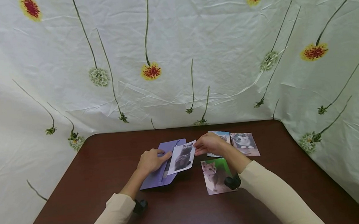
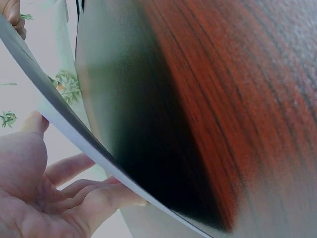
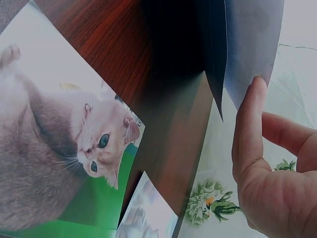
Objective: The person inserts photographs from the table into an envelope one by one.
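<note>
My left hand grips a purple envelope, which lies slanted above the table. In the left wrist view the envelope appears almost edge-on, with the thumb on one side and the fingers beneath. A printed photo of a grey cat overlaps the envelope's opening, tilted. My right hand pinches this photo at its right edge. Fingers press against the pale back of the photo in the right wrist view; the thumb's contact is hidden there.
On the brown table, a photo of a kitten on green lies below my right forearm. Two more cat photos lie behind it: a blue-topped one, partly covered by my hand, and a grey-and-white one. A flowered cloth hangs behind.
</note>
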`<state>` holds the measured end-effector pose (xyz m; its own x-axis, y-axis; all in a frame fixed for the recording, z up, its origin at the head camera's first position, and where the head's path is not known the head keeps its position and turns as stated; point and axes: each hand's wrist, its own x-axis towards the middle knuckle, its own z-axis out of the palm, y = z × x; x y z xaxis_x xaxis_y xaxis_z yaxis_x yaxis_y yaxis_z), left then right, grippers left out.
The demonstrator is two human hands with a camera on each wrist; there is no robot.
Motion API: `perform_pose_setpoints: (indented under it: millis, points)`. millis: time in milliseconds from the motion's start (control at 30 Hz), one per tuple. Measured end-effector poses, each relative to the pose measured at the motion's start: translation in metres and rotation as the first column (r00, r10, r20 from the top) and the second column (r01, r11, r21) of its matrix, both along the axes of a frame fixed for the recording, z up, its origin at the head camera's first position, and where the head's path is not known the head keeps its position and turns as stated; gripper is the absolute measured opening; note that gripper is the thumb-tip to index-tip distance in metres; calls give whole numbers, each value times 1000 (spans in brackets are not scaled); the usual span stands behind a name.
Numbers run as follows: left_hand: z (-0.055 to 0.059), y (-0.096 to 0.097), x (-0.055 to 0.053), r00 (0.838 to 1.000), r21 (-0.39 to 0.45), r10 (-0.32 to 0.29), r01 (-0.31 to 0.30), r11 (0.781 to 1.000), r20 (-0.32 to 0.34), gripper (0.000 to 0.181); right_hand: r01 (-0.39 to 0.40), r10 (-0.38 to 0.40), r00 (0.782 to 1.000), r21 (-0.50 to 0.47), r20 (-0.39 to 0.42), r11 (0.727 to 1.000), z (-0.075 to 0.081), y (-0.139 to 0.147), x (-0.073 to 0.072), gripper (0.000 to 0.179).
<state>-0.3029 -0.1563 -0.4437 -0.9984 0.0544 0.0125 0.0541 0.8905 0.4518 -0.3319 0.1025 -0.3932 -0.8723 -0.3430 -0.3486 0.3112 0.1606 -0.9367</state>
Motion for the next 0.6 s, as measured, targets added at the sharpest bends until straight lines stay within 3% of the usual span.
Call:
perform_pose_setpoints:
  millis: [300, 600]
  points:
    - [2, 1, 2, 1000, 0, -1, 1, 1000, 0, 56, 5, -5, 1000, -13, 1, 1000, 3, -5, 1, 18]
    - [1, 1, 1, 1000, -14, -2, 2, 1000, -1, 56, 8, -9, 1000, -57, -11, 998, -4, -27, -1, 25]
